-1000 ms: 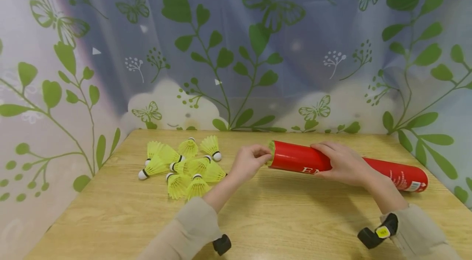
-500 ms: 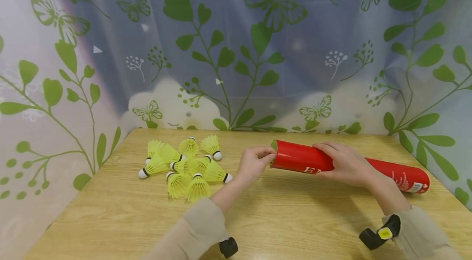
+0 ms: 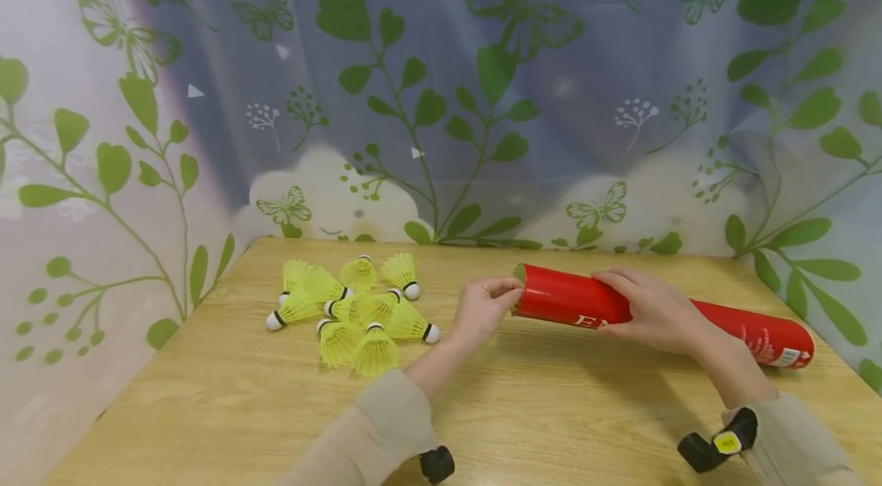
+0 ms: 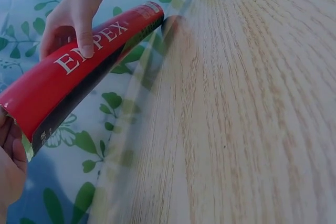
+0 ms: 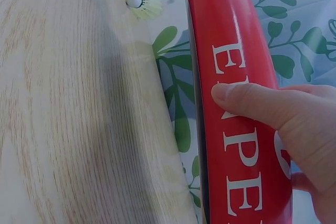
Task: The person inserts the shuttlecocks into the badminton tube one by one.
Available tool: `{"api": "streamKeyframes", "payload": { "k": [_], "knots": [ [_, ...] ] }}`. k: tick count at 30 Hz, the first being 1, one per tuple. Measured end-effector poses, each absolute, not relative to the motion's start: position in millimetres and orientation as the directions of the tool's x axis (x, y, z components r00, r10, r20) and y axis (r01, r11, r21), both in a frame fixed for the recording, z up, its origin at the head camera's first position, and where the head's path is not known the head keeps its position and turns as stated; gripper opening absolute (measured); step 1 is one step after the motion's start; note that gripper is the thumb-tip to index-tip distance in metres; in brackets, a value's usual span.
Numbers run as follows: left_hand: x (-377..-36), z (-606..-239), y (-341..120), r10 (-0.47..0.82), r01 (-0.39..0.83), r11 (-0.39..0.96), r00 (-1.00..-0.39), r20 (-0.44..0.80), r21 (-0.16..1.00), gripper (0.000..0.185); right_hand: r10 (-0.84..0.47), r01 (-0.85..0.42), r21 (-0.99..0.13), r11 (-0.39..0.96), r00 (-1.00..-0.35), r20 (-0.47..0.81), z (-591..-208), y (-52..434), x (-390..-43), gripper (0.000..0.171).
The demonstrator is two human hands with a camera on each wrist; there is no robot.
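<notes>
A red shuttlecock tube point(image 3: 561, 295) slants across the right half of the table in the head view, its near-left end raised. My right hand point(image 3: 654, 310) grips it round the middle, thumb across the white lettering in the right wrist view. At the tube's open left end, my left hand point(image 3: 485, 306) has its curled fingers in the mouth; what the fingertips hold is hidden. A greenish edge point(image 4: 27, 148) shows at that mouth in the left wrist view. Several yellow shuttlecocks point(image 3: 375, 352) with white corks lie in a loose heap on the left.
The wooden table point(image 3: 524, 425) runs back to a leaf-and-butterfly patterned curtain point(image 3: 441, 88), which also hangs at both sides. One shuttlecock point(image 3: 413, 324) in the heap lies near my left forearm.
The view has shifted slightly. My left fingers have moved a little closer to the tube's mouth, and the right hand keeps its grip. The heap of shuttlecocks looks the same.
</notes>
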State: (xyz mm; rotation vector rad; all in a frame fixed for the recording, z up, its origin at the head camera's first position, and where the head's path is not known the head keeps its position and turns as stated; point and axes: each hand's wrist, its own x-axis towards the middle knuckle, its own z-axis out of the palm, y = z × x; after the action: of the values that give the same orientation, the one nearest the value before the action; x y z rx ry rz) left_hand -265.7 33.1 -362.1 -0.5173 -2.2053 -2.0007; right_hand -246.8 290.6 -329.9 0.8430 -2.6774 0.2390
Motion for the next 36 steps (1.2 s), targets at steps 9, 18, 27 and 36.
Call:
{"api": "streamKeyframes", "payload": {
  "k": [9, 18, 27, 36],
  "knots": [
    [-263.5, -362.3, 33.2, 0.166, 0.29, 0.08, -0.947, 0.275, 0.954, 0.014, -0.529, -0.583, -0.063, 0.81, -0.772, 0.352, -331.0, 292.0, -246.0, 0.073],
    [-263.4, -358.6, 21.2, 0.186, 0.27, 0.023, -0.947, 0.261, 0.963, 0.019, -0.517, -0.57, -0.074, 0.818, -0.786, 0.339, -329.0, 292.8, -245.7, 0.075],
    [-262.3, -359.7, -5.9, 0.215, 0.272, 0.033, -0.942, 0.259, 0.962, 0.02, -0.529, -0.584, -0.072, 0.809, -0.775, 0.346, -330.6, 292.3, -247.6, 0.075],
    [-253.2, -354.7, -36.1, 0.212, 0.31, 0.152, -0.938, 0.275, 0.939, 0.018, -0.527, -0.581, -0.063, 0.811, -0.773, 0.353, -331.0, 291.9, -248.4, 0.075]
  ]
}}
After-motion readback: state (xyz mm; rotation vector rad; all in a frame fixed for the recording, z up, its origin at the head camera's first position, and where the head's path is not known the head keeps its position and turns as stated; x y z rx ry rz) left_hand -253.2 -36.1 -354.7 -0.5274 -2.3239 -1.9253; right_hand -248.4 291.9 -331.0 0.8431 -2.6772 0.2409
